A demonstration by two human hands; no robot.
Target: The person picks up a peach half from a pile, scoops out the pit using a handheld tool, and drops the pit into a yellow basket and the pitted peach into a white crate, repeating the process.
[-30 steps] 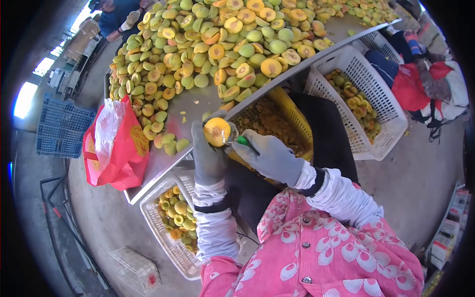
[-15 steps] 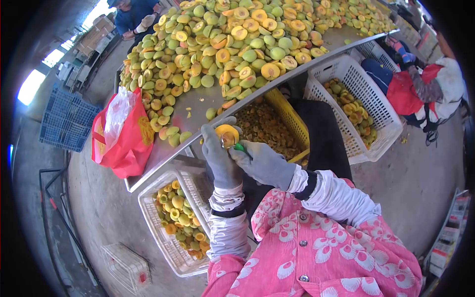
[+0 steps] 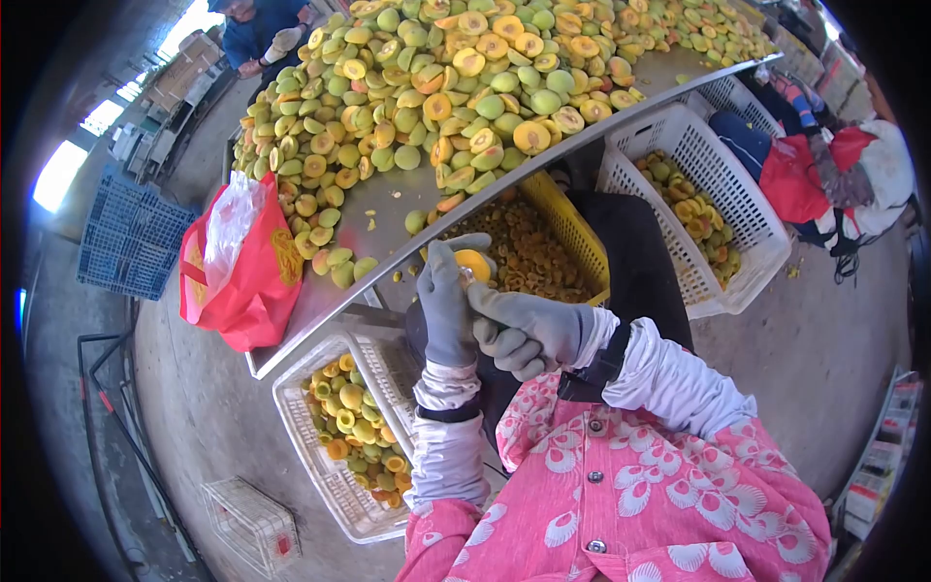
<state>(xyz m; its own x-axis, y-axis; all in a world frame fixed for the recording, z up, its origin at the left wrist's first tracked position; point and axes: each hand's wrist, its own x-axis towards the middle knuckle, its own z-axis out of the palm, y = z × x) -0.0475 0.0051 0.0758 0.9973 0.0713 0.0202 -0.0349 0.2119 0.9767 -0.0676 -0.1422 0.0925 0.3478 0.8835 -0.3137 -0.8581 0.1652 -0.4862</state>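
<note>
My left hand (image 3: 446,306), in a grey glove, is closed around a halved stone fruit (image 3: 473,264), peach- or apricot-like, with its orange cut face showing. My right hand (image 3: 529,328), gloved too, is wrapped around a small pitting tool whose green handle is now hidden by the fingers. A bit of its metal tip shows at the fruit's cut face. Both hands meet over the near edge of a metal table (image 3: 398,199) heaped with fruit halves (image 3: 465,63). Below them, a yellow crate (image 3: 567,228) contains brown pits (image 3: 529,247).
White crates with fruit halves stand at the lower left (image 3: 291,407) and right (image 3: 766,242). A red bag (image 3: 242,281) hangs at the table's left corner. Blue crates (image 3: 131,233) are stacked farther left. One person (image 3: 260,39) is across the table, another (image 3: 824,170) at right.
Both hands have shifted slightly right. My right hand has rolled over, its fingers now curled and covering the green handle. The fruit half is turned and more hidden by my left hand.
</note>
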